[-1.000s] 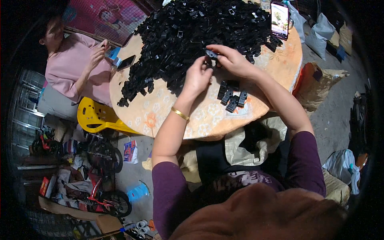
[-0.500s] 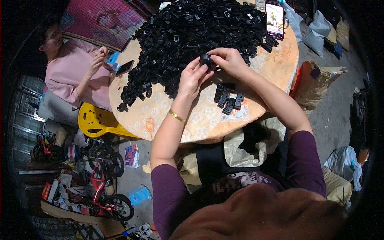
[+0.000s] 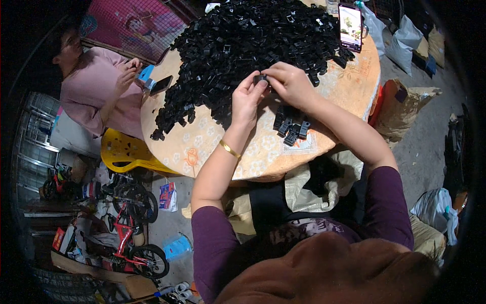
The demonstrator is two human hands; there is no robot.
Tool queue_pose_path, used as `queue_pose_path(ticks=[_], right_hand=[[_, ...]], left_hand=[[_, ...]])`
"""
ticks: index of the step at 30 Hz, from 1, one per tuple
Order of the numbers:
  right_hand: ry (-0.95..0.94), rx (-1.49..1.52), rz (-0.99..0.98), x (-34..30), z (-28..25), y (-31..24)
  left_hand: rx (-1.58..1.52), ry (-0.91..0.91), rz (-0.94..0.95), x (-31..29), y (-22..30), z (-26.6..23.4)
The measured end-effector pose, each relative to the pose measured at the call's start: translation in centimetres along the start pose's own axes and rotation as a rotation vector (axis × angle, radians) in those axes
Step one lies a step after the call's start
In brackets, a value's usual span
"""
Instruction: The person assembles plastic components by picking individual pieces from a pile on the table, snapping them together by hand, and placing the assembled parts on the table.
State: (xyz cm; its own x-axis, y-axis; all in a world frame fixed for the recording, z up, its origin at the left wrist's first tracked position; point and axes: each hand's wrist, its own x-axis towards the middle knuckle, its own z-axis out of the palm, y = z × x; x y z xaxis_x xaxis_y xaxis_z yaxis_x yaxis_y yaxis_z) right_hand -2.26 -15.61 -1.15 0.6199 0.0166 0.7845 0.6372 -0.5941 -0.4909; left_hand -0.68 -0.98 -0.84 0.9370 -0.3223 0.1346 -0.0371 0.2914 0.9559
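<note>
My left hand (image 3: 247,100) and my right hand (image 3: 289,85) meet over the near edge of a big heap of small black plastic parts (image 3: 228,55). Between their fingertips is one black plastic part (image 3: 260,79); both hands grip it, and the fingers cover much of it. Just below my right hand, a small group of black plastic clips (image 3: 292,130) lies on the patterned tablecloth (image 3: 202,147). A gold bangle (image 3: 229,148) circles my left wrist.
A lit phone (image 3: 350,28) stands at the table's far right. At the left sits a person in pink (image 3: 98,81), hands raised, near a dark phone (image 3: 162,84) and a yellow chair (image 3: 119,152). Sacks (image 3: 405,106) stand at right; a red bicycle (image 3: 124,233) is lower left.
My right hand has turned and its fingers have closed further over the black part, which now shows less. The hands stay together in nearly the same place.
</note>
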Motion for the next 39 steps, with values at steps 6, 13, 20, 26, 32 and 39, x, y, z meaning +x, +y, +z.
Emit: queue_pose_path(ticks=[6,13,20,26,32,39], right_hand=[[-0.184,0.046,-0.093,0.4,0.2,0.9],[-0.457,0.741,0.318,1.5,-1.5,1.5],[-0.287,-0.029,0.079,2.1,-4.2,4.2],[-0.570,-0.271,-0.092,1.1,-1.7,3.6],[-0.046,-0.031,0.193,2.5,-3.7,5.7],[-0.142,0.023,0.181,1.8,-2.7,5.9]], left_hand=[[-0.125,-0.118,-0.025,0.2,0.6,-0.4],[-0.079,-0.144,0.064,0.1,2.0,-0.5],[1.168,-0.339,-0.064,-1.2,3.8,0.4],[1.037,-0.555,0.318,-0.9,1.3,0.0],[1.194,-0.282,0.733,2.0,-1.1,1.0],[1.334,-0.448,0.666,2.6,-2.2,2.6]])
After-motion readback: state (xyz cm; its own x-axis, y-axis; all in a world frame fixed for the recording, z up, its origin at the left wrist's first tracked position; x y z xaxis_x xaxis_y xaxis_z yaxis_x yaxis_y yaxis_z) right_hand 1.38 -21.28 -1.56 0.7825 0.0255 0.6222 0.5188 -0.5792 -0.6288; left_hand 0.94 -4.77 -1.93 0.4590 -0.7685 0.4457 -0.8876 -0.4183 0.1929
